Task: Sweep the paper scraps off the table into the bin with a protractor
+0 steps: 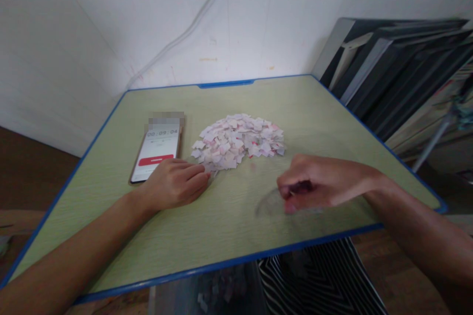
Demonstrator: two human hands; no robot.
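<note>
A rounded pile of small torn paper scraps (pixel 238 140), mostly white and pale pink, lies on the green tabletop (pixel 221 221). My left hand (pixel 181 182) rests palm down at the pile's near left edge, fingers curled together. Its fingertips meet a few scraps there, and what they pinch, if anything, is hidden. Right of the pile and closer to me, my right hand (pixel 318 182) is closed and partly blurred. A faint grey, see-through curved shape (pixel 268 202) shows beside its fingers; I cannot make out what it is.
A phone (pixel 158 145) showing a timer lies left of the pile. Blue edging (pixel 229 266) borders the table. Below the near edge are a dark container (pixel 210 295) with pale bits and striped fabric (pixel 321 275). Dark flat panels (pixel 391 59) lean at right against the white wall.
</note>
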